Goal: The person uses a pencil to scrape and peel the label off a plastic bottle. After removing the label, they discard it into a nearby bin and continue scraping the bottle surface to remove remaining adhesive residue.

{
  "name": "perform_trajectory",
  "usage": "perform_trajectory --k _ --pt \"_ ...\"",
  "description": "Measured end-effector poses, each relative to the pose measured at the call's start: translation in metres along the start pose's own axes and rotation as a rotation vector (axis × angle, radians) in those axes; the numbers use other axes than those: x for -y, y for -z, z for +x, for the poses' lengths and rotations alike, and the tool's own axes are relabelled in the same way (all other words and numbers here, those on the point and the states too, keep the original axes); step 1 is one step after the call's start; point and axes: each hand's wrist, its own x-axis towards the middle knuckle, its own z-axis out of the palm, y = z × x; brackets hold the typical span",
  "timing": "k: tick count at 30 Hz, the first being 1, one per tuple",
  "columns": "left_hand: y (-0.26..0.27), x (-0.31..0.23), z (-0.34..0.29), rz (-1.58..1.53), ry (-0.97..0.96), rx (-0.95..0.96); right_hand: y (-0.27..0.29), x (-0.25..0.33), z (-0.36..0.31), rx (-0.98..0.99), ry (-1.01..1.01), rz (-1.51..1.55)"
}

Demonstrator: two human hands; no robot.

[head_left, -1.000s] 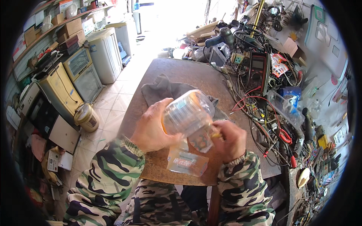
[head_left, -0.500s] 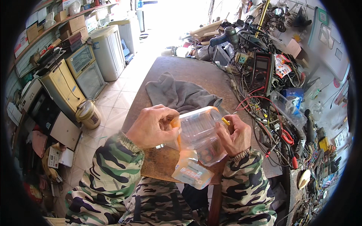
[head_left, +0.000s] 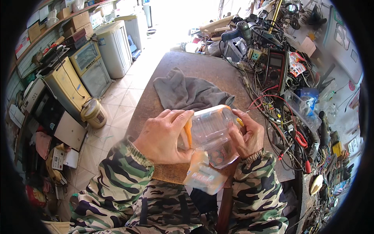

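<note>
Above the near part of the wooden table (head_left: 171, 58), a clear plastic container (head_left: 210, 126) with orange edging is held tilted between my hands. My left hand (head_left: 165, 136) grips its left, orange-edged end with thumb and fingers spread around it. At the other end my right hand (head_left: 247, 134) pinches the container's side. A small yellow piece (head_left: 240, 122) pokes out between the right fingers; its kind is hidden. From the container's near side hangs a loose printed orange-and-white film flap (head_left: 205, 178), blurred. Just beyond the container lies a crumpled grey cloth (head_left: 193, 91).
Tangled cables, a multimeter (head_left: 276, 70) and red-handled pliers (head_left: 300, 139) crowd the table's right side. A heat-gun-like tool (head_left: 237, 33) lies farther back. On the floor at left stand a lidded bucket (head_left: 94, 112) and several cabinet-like appliances (head_left: 113, 46).
My left hand has shifted its hold, its fingers now reaching over the container's upper edge and the thumb lower. The container and hanging flap have moved slightly right in view.
</note>
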Motion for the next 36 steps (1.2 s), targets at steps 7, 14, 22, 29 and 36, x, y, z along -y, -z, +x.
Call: perform_trajectory --k 7,14,22,29,36 --pt "-0.002 -0.005 -0.01 0.044 0.054 0.041 -0.006 0.003 0.0 -0.069 0.099 0.003" --pt "-0.006 -0.003 -0.015 0.056 0.042 0.039 -0.007 0.001 0.001 -0.085 0.131 -0.033" --pt "-0.012 -0.009 -0.009 -0.089 0.125 0.049 -0.007 -0.007 0.001 -0.132 0.164 -0.042" --pt "-0.016 0.001 -0.016 -0.084 0.019 -0.044 -0.01 -0.003 0.0 -0.128 0.167 -0.067" --pt "-0.011 -0.002 -0.015 -0.209 0.076 -0.05 -0.006 -0.008 -0.001 -0.134 0.195 -0.083"
